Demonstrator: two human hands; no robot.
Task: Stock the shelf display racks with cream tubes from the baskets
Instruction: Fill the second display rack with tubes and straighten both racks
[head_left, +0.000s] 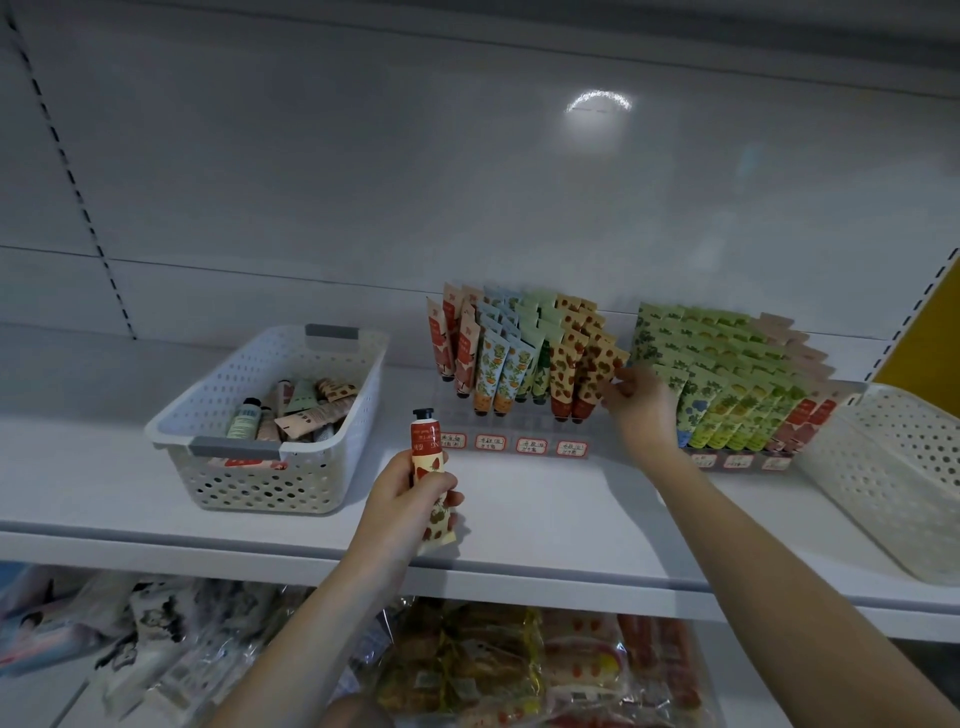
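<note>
My left hand (410, 493) grips a cream tube (427, 457) with a black cap and red strawberry print, held upright in front of the left display rack (519, 447). That rack holds rows of red, blue, green and orange-patterned tubes (519, 358). My right hand (641, 400) reaches between the two racks, its fingertips pinching the rightmost orange tube (597, 371) of the left rack. The right rack (737, 460) is packed with green and pink tubes (727, 374). A white perforated basket (270, 467) on the left holds several loose tubes (296, 405).
A second white basket (904, 467) stands at the right end of the white shelf (545, 525); no contents show in it. Below the shelf lie packaged goods in clear wrappers (493, 670). The white back panel rises behind the racks.
</note>
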